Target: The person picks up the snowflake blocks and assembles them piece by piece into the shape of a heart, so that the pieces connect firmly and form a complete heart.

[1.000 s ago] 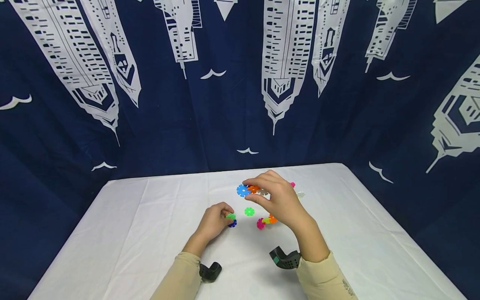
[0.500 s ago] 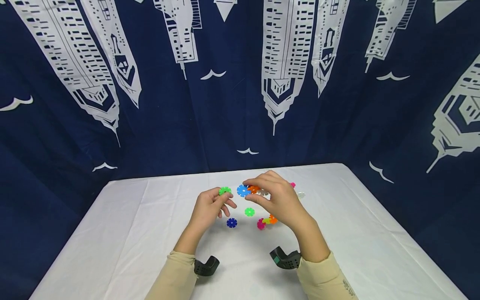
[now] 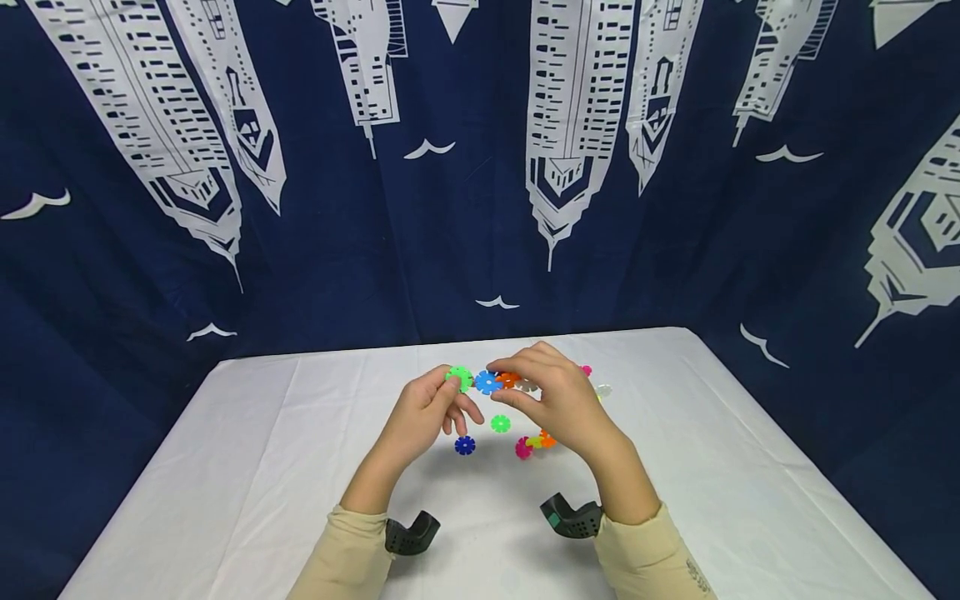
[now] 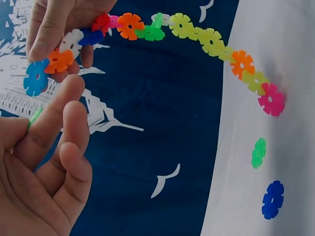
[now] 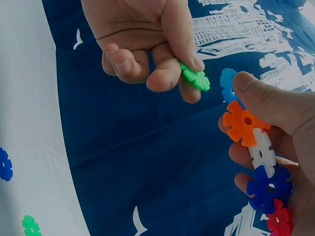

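My left hand (image 3: 416,417) pinches a green notched snowflake disc (image 5: 198,79) between thumb and index finger, its other fingers loosely bent. Just right of it, my right hand (image 3: 558,396) holds a chain of interlocked snowflake discs (image 4: 130,26) near the end, thumb on the light blue end disc (image 3: 487,382). A small gap separates the green disc from that light blue one in the right wrist view. Orange, white, dark blue and red discs follow along the chain. Its far part droops toward the tablecloth, ending in a pink disc (image 4: 271,100).
A loose green disc (image 3: 500,423) and a loose dark blue disc (image 3: 465,445) lie on the white-covered table (image 3: 270,467) below the hands. Behind the table hangs a navy curtain (image 3: 450,225) printed with white buildings and birds.
My left hand has picked the green disc up from beside the dark blue one and raised it, then shifted it right toward the light blue end disc. The right hand stays in place.
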The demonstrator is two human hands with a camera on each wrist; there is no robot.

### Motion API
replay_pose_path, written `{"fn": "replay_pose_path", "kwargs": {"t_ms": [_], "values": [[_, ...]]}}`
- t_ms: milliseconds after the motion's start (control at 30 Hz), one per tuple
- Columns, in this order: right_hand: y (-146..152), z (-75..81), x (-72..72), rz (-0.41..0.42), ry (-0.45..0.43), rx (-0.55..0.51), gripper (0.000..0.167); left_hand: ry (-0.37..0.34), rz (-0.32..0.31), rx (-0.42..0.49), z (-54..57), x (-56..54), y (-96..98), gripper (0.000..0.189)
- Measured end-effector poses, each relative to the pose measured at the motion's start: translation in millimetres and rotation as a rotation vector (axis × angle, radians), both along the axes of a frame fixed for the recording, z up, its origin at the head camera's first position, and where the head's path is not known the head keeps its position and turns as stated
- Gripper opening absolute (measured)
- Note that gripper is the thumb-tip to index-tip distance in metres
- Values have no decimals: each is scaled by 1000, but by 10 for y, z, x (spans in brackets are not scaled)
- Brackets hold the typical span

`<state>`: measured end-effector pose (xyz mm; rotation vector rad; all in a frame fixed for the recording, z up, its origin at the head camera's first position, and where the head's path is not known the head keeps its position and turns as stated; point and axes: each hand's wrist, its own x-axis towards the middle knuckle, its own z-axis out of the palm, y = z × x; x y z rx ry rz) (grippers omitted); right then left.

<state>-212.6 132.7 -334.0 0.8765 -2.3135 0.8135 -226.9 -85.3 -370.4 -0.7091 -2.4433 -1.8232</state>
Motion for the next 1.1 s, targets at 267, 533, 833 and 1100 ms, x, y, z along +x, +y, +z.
{"fn": "replay_pose_path", "kwargs": {"t_ms": [267, 533, 833, 1100], "values": [[3, 1, 1, 8, -10, -2, 33, 54, -50, 37, 53, 44, -1, 20], [14, 12, 3, 22, -7, -15, 32, 150, -83, 43, 73, 81, 2, 21], [29, 12, 0, 50, -25, -26, 31, 245, -116, 20, 87, 115, 5, 19], [38, 22, 11, 79, -42, -60, 30, 377, -102, 25, 84, 143, 63, 18]]}}
